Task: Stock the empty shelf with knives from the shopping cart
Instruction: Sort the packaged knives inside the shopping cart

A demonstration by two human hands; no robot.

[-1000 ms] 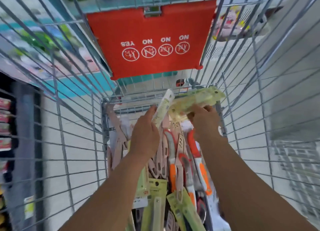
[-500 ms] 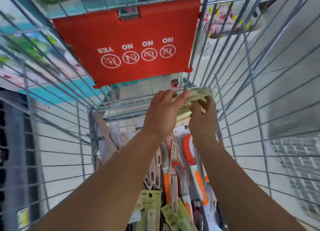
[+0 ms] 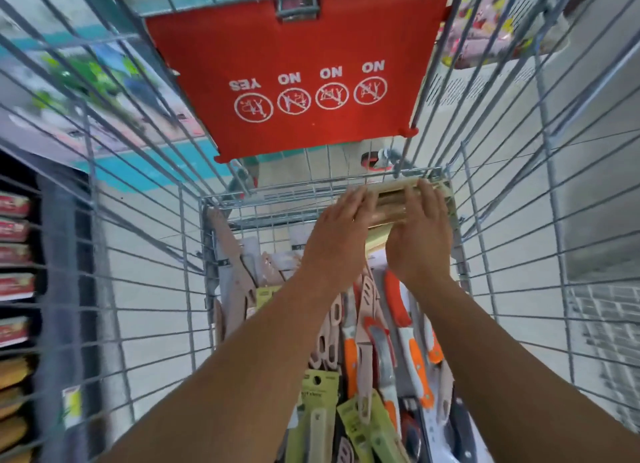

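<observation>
Both hands reach deep into the wire shopping cart (image 3: 187, 254). A stack of pale green knife packages (image 3: 389, 202) is held against the cart's far end, clasped from both sides. My left hand (image 3: 341, 234) presses its left end with fingers laid over the top. My right hand (image 3: 420, 234) grips its right end, fingers curled over the top. Below my arms lie more packaged knives (image 3: 398, 341), with orange-and-white, pink and green ones among them.
The red child-seat flap (image 3: 294, 78) with YES/NO icons hangs at the cart's far end. A store shelf with packaged goods (image 3: 14, 254) runs along the left, outside the cart. Pale floor tiles (image 3: 588, 220) show to the right.
My left hand brought a single green package to the stack in my right hand. Now both hands clasp the stack together, and the view has shifted closer to the cart's far end.
</observation>
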